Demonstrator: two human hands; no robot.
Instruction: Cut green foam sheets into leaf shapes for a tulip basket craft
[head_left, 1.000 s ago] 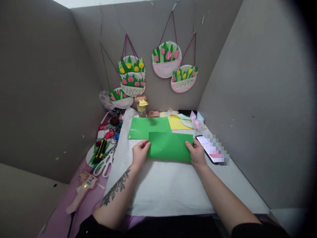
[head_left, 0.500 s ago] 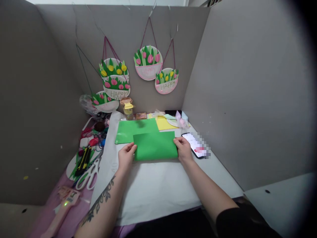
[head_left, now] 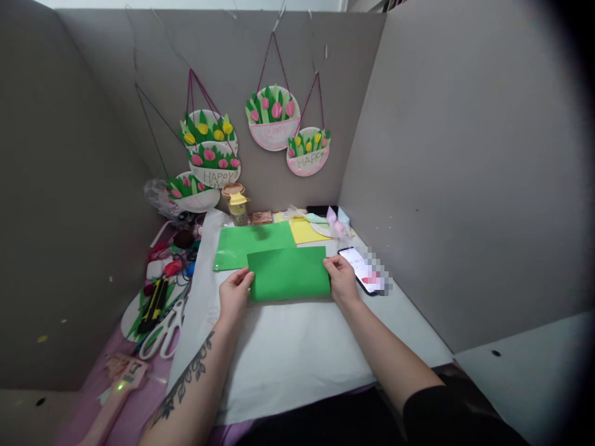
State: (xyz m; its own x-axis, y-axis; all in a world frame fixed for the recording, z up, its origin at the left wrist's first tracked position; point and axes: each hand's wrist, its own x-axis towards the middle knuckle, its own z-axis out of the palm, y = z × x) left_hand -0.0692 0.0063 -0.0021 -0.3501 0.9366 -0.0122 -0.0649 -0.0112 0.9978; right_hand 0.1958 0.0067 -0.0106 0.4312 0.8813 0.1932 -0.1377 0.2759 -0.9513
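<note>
Left hand [head_left: 235, 296] and right hand [head_left: 343, 282] each pinch one side edge of one green sheet [head_left: 288, 274], held above the white cover [head_left: 297, 353], before one flat green pack [head_left: 235, 244]. Five flower plates [head_left: 273, 135] hang behind; one scissors [head_left: 163, 333], one glue gun [head_left: 109, 406] at left, one lit phone [head_left: 357, 267] near right hand.

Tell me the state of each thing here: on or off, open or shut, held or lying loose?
Green paper: held at both sides
Left hand: closed on its left edge
Right hand: closed on its right edge
Phone: face up, lit
Glue gun: lying down, green light on
Scissors: lying loose; blades unclear
Box cutter: lying loose; blade unclear
Flower plates: hanging up
</note>
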